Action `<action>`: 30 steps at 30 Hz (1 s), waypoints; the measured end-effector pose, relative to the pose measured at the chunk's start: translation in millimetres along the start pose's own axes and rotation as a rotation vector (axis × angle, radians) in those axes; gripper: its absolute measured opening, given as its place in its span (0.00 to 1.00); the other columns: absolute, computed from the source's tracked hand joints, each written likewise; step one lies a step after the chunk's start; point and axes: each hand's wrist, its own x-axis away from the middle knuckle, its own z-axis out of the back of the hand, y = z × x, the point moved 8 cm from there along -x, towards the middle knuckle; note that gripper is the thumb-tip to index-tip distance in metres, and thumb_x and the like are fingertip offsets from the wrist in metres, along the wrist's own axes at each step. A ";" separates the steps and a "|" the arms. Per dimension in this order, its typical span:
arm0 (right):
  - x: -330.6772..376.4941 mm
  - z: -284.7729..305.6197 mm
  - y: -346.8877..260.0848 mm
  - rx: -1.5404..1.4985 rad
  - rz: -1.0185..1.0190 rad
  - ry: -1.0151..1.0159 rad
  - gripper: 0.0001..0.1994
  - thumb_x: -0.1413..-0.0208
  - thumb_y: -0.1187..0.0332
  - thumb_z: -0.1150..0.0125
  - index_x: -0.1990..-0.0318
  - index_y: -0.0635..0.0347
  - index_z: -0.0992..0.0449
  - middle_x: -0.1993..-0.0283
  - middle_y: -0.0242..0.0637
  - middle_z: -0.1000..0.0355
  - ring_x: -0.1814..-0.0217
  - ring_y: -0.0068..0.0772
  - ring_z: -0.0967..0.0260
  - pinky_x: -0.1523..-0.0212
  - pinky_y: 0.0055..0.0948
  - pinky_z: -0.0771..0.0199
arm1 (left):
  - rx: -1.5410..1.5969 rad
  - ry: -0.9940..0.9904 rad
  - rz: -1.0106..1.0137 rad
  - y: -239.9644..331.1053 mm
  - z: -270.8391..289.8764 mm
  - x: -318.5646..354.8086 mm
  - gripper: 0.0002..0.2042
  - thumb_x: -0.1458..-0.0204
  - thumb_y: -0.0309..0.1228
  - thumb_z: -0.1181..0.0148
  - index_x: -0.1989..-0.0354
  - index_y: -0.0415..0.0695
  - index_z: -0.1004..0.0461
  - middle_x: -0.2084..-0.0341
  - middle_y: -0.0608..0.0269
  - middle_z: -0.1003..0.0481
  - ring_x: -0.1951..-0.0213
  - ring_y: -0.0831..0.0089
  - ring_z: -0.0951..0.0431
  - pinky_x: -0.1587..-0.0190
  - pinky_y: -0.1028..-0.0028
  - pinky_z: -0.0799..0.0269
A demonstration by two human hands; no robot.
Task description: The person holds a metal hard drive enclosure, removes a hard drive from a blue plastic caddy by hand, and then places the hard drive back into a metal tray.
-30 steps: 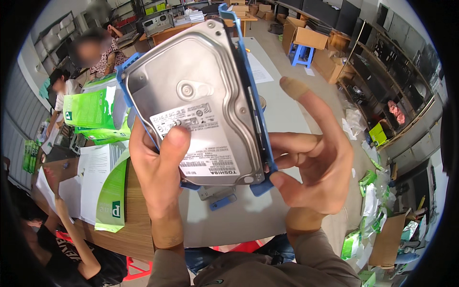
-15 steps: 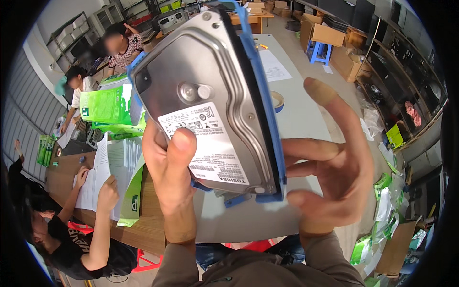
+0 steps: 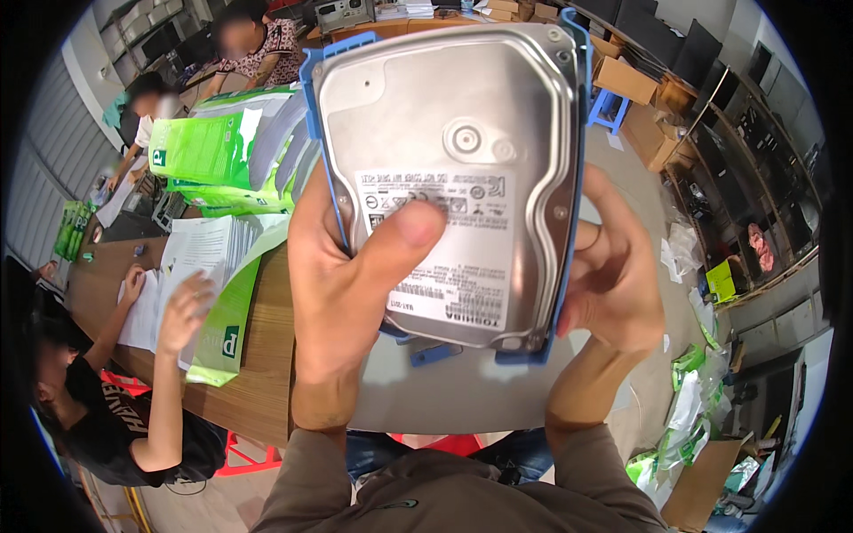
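Note:
A silver hard drive (image 3: pixel 418 107) with a white label fills the middle of the view, set in a blue plastic bracket (image 3: pixel 312 98) that shows along both sides. My left hand (image 3: pixel 342 293) is closed around its left side, with the thumb lying across the label. At the right edge, my right hand (image 3: pixel 626 293) has its fingers curled against the bracket and its thumb near the lower corner; some fingertips are hidden behind the drive. Just under the drive, a small blue plastic piece (image 3: pixel 435 355) shows above the grey table (image 3: pixel 426 404).
On the left, a person's hand (image 3: pixel 185 311) is over papers (image 3: pixel 200 244) on a wooden table (image 3: pixel 267 355). Green-and-white packages (image 3: pixel 204 147) are stacked behind them. Two other people sit farther back. Right of me are shelves (image 3: pixel 737 178), cardboard boxes (image 3: pixel 653 133) and plastic wrappers (image 3: pixel 684 391) on the floor.
The hard drive has turned more upright and squarely toward me, shifting right. My right hand, formerly spread beside it, has drawn in its fingers against the bracket's right edge.

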 end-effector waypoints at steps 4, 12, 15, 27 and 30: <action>-2.2 -3.6 -12.2 0.184 0.242 -0.142 0.47 0.52 0.77 0.31 0.31 0.73 0.59 0.46 0.58 0.29 0.47 0.43 0.26 0.51 0.28 0.23 | -0.037 0.033 -0.016 7.1 1.6 0.3 0.23 0.48 0.29 0.33 0.47 0.33 0.33 0.59 0.58 0.23 0.59 0.76 0.23 0.56 0.76 0.26; -4.1 -6.0 -12.0 0.116 0.395 0.046 0.42 0.43 0.59 0.38 0.32 0.79 0.53 0.40 0.60 0.38 0.39 0.47 0.34 0.41 0.35 0.32 | 0.032 0.003 0.077 -14.5 -5.1 -4.7 0.22 0.45 0.32 0.35 0.47 0.34 0.34 0.58 0.58 0.23 0.59 0.78 0.23 0.57 0.77 0.26; -6.3 -7.5 -12.1 0.080 0.386 -0.017 0.42 0.45 0.62 0.35 0.32 0.78 0.54 0.41 0.58 0.37 0.40 0.46 0.33 0.42 0.34 0.31 | 0.121 0.017 0.183 -17.2 -1.8 -4.4 0.22 0.45 0.33 0.36 0.46 0.34 0.34 0.58 0.58 0.23 0.59 0.77 0.23 0.56 0.76 0.26; -10.0 -3.6 -7.2 0.030 0.313 -0.032 0.51 0.56 0.69 0.24 0.31 0.75 0.56 0.37 0.55 0.38 0.40 0.42 0.33 0.43 0.35 0.28 | 0.031 -0.017 0.114 -11.5 0.5 -4.9 0.24 0.47 0.30 0.34 0.46 0.33 0.36 0.58 0.58 0.24 0.59 0.78 0.24 0.56 0.76 0.26; -9.2 -3.8 -11.2 0.054 0.433 0.093 0.51 0.57 0.70 0.24 0.31 0.75 0.56 0.36 0.56 0.40 0.39 0.43 0.33 0.41 0.35 0.30 | -0.015 -0.039 0.040 -16.0 -2.0 -3.2 0.24 0.45 0.29 0.35 0.45 0.34 0.38 0.59 0.59 0.25 0.59 0.78 0.24 0.57 0.77 0.26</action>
